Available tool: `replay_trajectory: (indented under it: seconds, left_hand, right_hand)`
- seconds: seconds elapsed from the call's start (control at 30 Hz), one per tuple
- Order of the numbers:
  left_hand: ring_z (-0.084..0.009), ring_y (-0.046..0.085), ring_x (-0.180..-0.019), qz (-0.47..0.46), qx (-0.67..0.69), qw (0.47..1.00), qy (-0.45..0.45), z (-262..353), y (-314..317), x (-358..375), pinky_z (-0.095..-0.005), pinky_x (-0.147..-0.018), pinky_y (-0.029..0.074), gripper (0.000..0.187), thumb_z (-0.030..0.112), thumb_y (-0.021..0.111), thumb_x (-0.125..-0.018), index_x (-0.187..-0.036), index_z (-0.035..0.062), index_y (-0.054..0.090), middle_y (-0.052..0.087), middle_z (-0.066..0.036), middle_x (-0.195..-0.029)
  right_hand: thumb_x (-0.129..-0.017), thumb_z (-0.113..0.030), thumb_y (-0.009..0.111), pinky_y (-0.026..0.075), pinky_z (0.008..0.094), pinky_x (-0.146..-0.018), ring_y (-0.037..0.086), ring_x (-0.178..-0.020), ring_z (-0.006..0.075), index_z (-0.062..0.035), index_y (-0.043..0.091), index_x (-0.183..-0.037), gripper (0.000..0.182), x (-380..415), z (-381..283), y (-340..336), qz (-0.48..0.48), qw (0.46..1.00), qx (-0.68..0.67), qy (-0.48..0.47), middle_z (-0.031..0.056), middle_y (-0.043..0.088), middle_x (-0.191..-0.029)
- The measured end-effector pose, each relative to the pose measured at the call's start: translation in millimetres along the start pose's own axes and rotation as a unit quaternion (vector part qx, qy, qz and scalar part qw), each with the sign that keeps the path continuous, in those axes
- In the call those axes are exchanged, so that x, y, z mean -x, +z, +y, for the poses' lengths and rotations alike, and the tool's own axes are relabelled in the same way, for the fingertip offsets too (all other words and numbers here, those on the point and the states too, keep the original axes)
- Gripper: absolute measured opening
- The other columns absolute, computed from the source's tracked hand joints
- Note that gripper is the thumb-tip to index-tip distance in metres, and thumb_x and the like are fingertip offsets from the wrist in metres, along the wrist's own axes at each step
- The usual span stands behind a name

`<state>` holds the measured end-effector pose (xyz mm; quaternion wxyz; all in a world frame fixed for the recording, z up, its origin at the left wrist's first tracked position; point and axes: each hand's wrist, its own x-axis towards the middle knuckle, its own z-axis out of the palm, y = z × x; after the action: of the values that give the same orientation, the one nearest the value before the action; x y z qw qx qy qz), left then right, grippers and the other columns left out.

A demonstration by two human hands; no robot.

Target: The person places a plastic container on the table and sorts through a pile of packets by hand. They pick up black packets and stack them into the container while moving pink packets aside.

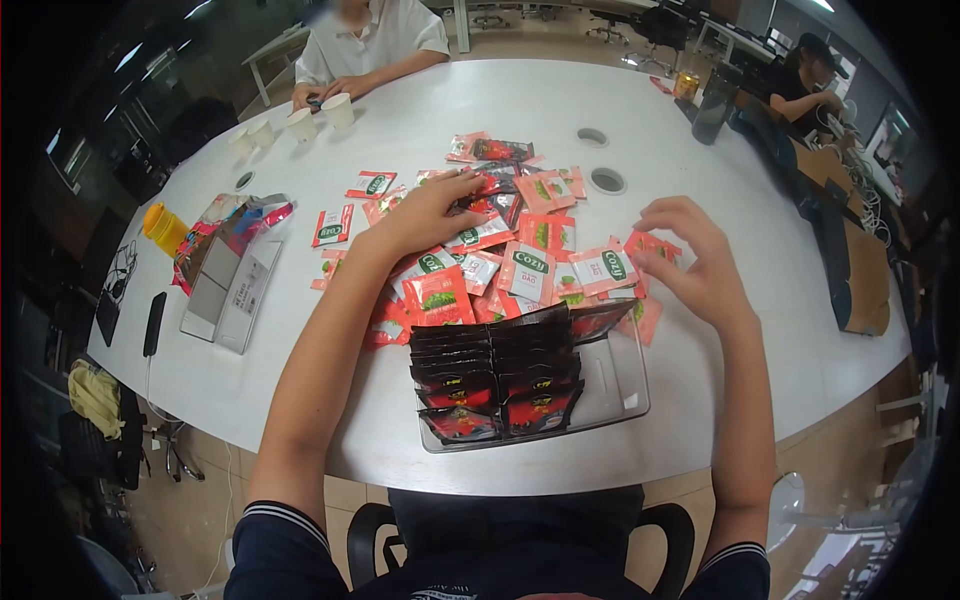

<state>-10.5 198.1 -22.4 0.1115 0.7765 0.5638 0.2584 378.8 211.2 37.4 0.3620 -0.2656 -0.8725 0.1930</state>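
Note:
A loose heap of pink sachets (pixel 437 292) marked Cozy, with some black sachets (pixel 502 150) among them, lies at mid-table. My left hand (pixel 432 212) rests on the heap's upper left part, fingers spread over black and pink packets. At the heap's right edge is my right hand (pixel 690 255), fingers curved and apart, its fingertips beside a pink sachet (pixel 652 246); no packet is clearly held. Nearest me stands a clear tray (pixel 632 375) with two rows of upright black sachets (pixel 540 400), its right part showing bare bottom.
On the left are an opened box (pixel 232 290), a yellow-capped bottle (pixel 163 226) and a phone (pixel 155 322). Paper cups (pixel 338 110) stand by a person across the table. A dark bottle (pixel 714 105) and cardboard (pixel 862 270) are on the right, near another person.

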Motion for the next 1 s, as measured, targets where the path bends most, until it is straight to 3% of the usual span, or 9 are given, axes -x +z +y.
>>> replay_trajectory:
  seconds: [0.07,0.17,0.3,0.4,0.43,0.57,0.77,0.83,1.0]
  left_hand:
    - [-0.0373,0.055,-0.138,-0.046,0.072,0.996,-0.035,6,-4,-2,-0.0461,-0.112,0.046,0.064,0.035,0.075,-0.096,-0.150,0.0057,0.058,0.062,-0.023,-0.145]
    - [-0.0368,0.061,-0.124,0.013,0.059,0.994,-0.086,6,2,-4,-0.0463,-0.106,0.049,0.055,0.031,0.075,-0.096,-0.143,0.0055,0.064,0.067,-0.023,-0.130]
    - [-0.0305,0.062,-0.110,0.061,-0.102,0.992,-0.029,3,10,-2,-0.0419,-0.099,0.050,0.037,0.018,0.074,-0.093,-0.128,0.0058,0.074,0.068,-0.016,-0.108]
    - [-0.0288,0.063,-0.111,0.126,-0.155,0.980,0.000,-3,-1,-4,-0.0407,-0.097,0.051,0.034,0.015,0.075,-0.090,-0.124,0.0108,0.078,0.069,-0.012,-0.107]
    - [-0.0271,0.065,-0.104,0.152,-0.134,0.979,0.001,8,-13,-4,-0.0384,-0.091,0.053,0.033,0.003,0.075,-0.085,-0.115,0.0150,0.082,0.069,-0.009,-0.106]
    - [-0.0243,0.063,-0.093,0.270,-0.052,0.947,0.164,51,-63,-7,-0.0364,-0.079,0.054,0.044,-0.010,0.075,-0.072,-0.104,0.0179,0.086,0.068,-0.005,-0.101]
    - [-0.0209,0.065,-0.082,0.304,-0.092,0.844,0.432,179,-78,17,-0.0330,-0.068,0.055,0.033,0.004,0.081,-0.065,-0.096,0.0144,0.084,0.071,-0.002,-0.095]
    - [-0.0217,0.066,-0.087,0.300,-0.097,0.841,0.439,190,-79,26,-0.0332,-0.073,0.054,0.032,0.005,0.083,-0.065,-0.095,0.0138,0.085,0.071,-0.001,-0.096]
    - [-0.0254,0.068,-0.096,0.275,-0.091,0.839,0.461,192,-71,32,-0.0373,-0.080,0.055,0.043,0.006,0.083,-0.067,-0.109,0.0141,0.084,0.072,-0.003,-0.102]
  right_hand:
    - [-0.087,-0.012,0.078,0.051,0.0371,-0.097,0.066,-0.111,0.0285,-0.0014,0.071,-0.107,0.024,7,9,4,-0.004,1.000,0.016,0.024,0.0120,0.067,-0.118]
    - [-0.088,-0.012,0.077,0.051,0.0367,-0.096,0.066,-0.111,0.0278,-0.0016,0.072,-0.105,0.021,9,14,3,0.032,0.999,0.031,0.028,0.0116,0.067,-0.118]
    - [-0.089,-0.012,0.076,0.052,0.0364,-0.094,0.067,-0.108,0.0272,-0.0009,0.072,-0.105,0.019,7,19,3,0.054,0.998,0.036,0.005,0.0115,0.067,-0.117]
    - [-0.090,-0.011,0.075,0.052,0.0358,-0.092,0.068,-0.106,0.0259,-0.0005,0.072,-0.104,0.018,10,18,6,0.057,0.997,0.032,0.027,0.0116,0.068,-0.114]
    - [-0.090,-0.011,0.075,0.052,0.0356,-0.091,0.068,-0.105,0.0251,-0.0008,0.072,-0.104,0.018,11,18,6,0.063,0.997,0.033,0.029,0.0115,0.069,-0.112]
    - [-0.091,-0.012,0.077,0.053,0.0358,-0.090,0.068,-0.099,0.0207,-0.0030,0.075,-0.108,0.019,1,4,0,0.086,0.993,-0.027,0.070,0.0090,0.070,-0.110]
    - [-0.090,-0.010,0.081,0.056,0.0268,-0.079,0.068,-0.089,0.0108,0.0031,0.074,-0.121,0.034,-43,-93,-20,-0.063,0.957,-0.276,0.067,0.0093,0.074,-0.106]
    - [-0.090,-0.008,0.081,0.057,0.0244,-0.077,0.070,-0.086,0.0099,0.0053,0.073,-0.121,0.035,-45,-117,-34,-0.146,0.953,-0.257,0.069,0.0092,0.075,-0.100]
    - [-0.091,-0.001,0.079,0.057,0.0248,-0.073,0.071,-0.082,0.0102,0.0055,0.073,-0.112,0.023,-14,-120,-40,-0.142,0.970,-0.175,0.095,0.0062,0.076,-0.093]
